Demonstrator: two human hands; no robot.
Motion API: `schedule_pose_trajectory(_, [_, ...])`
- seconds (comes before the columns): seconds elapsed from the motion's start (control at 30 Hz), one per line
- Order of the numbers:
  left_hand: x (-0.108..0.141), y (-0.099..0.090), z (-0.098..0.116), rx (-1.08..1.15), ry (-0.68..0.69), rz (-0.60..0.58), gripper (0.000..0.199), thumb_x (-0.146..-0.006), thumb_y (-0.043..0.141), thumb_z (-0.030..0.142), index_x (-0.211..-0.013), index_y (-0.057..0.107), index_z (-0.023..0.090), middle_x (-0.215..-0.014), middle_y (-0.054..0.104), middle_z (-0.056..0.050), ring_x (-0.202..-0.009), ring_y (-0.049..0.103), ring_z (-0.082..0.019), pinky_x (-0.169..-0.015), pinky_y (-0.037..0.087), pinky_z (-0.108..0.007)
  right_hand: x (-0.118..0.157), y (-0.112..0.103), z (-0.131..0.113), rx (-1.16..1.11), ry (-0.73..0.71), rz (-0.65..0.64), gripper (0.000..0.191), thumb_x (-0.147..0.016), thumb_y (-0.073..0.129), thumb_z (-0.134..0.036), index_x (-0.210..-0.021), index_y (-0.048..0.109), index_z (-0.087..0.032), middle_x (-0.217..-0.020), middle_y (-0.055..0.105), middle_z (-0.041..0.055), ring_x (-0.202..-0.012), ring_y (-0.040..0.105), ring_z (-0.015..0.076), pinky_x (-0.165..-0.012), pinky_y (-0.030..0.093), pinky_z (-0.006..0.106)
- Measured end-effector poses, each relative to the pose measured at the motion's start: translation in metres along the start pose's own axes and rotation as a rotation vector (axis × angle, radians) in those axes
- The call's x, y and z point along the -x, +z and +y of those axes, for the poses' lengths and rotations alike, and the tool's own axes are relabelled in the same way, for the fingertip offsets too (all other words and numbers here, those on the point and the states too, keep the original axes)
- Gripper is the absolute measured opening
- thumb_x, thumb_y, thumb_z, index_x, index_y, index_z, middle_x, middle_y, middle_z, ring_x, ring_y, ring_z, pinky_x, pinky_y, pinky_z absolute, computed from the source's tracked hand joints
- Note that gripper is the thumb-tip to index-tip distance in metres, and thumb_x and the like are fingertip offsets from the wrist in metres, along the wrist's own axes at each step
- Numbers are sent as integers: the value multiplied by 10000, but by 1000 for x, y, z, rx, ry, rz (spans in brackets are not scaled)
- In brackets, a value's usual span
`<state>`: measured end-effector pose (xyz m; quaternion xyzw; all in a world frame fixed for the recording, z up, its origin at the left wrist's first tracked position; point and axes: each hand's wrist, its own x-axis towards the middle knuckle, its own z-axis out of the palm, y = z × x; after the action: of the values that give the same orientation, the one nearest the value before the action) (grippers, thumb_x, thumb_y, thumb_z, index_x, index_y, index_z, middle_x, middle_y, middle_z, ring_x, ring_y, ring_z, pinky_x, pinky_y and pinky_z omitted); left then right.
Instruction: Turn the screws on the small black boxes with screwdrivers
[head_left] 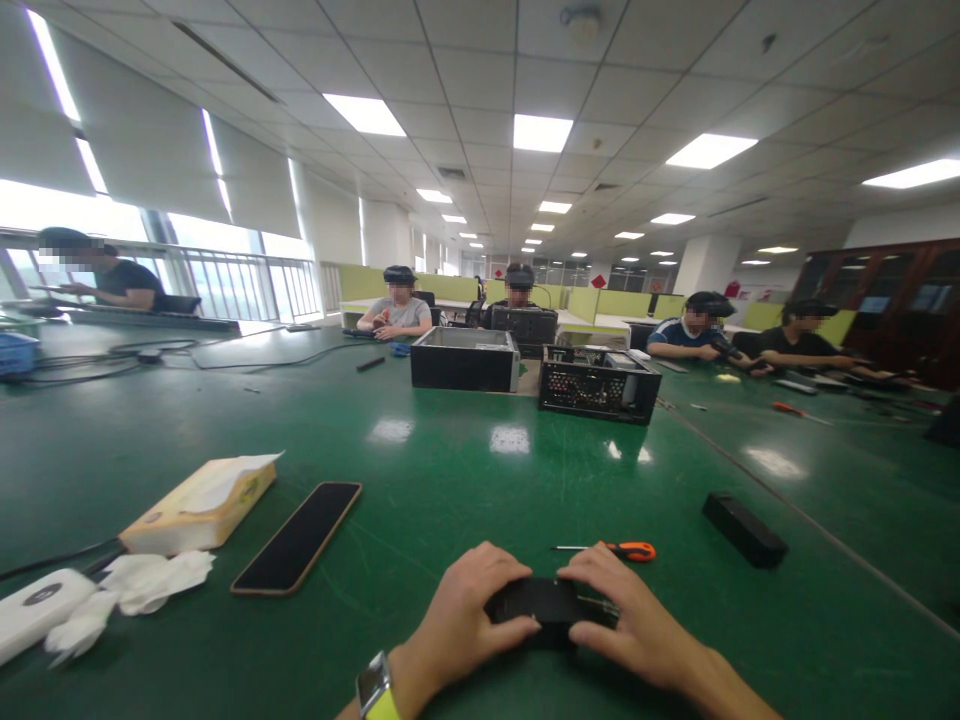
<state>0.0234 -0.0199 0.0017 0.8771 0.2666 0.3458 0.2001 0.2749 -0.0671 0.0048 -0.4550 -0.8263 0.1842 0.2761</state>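
A small black box-shaped device [553, 600] lies low over the green table, between my two hands. My left hand [474, 610] grips its left end, fingers over the far edge and thumb along the near side. At the other end, my right hand [626, 615] is closed on the same device in a similar way. Something thin and metallic shows under the right fingers, too covered to identify. Just beyond the right fingertips lies a screwdriver [634, 551] with an orange and black handle, its shaft pointing left.
To the left are a phone [300, 540], a tissue pack [206, 510], crumpled tissues [154, 580] and a white device [45, 610]. A black block [742, 528] lies right. Two open computer cases, one silver-black [465, 368], one black [577, 390], stand farther back. Several people sit around.
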Motion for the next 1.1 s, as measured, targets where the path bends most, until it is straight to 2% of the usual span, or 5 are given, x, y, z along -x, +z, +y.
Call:
schedule_pose_trajectory(0.07, [0, 1, 0, -5, 1, 4, 345, -745, 819, 310, -1037, 710, 162, -964, 718, -87, -883, 630, -259, -789, 490, -352, 0, 3, 1, 3, 27, -3, 500, -804, 721, -443, -1218, 623, -180, -1180, 631, 130, -1105, 559, 289, -1007, 413, 449])
schedule_pose_trajectory(0.27, [0, 0, -3, -39, 7, 10, 330, -733, 823, 323, -1008, 728, 166, -942, 722, -81, -859, 636, -260, -775, 495, -354, -2, 6, 1, -37, 54, 9, 435, -795, 735, -412, -1150, 666, -170, -1114, 655, 118, -1058, 583, 270, -968, 443, 412])
schedule_pose_trajectory(0.73, [3, -2, -8, -20, -115, 8, 375, -691, 854, 433, -947, 724, 191, -897, 716, -45, -843, 634, -239, -761, 482, -314, -2, 5, 4, -52, 33, 66, 392, -821, 697, -426, -1115, 686, -167, -1089, 682, 128, -1039, 601, 282, -964, 447, 432])
schedule_pose_trajectory(1.1, [5, -3, -8, 33, -204, -30, 352, -684, 856, 315, -969, 690, 193, -949, 680, -27, -892, 620, -227, -801, 448, -304, -2, 4, 0, -68, 52, 75, 332, -799, 724, -376, -1055, 691, -168, -1051, 685, 106, -1010, 614, 265, -978, 434, 423])
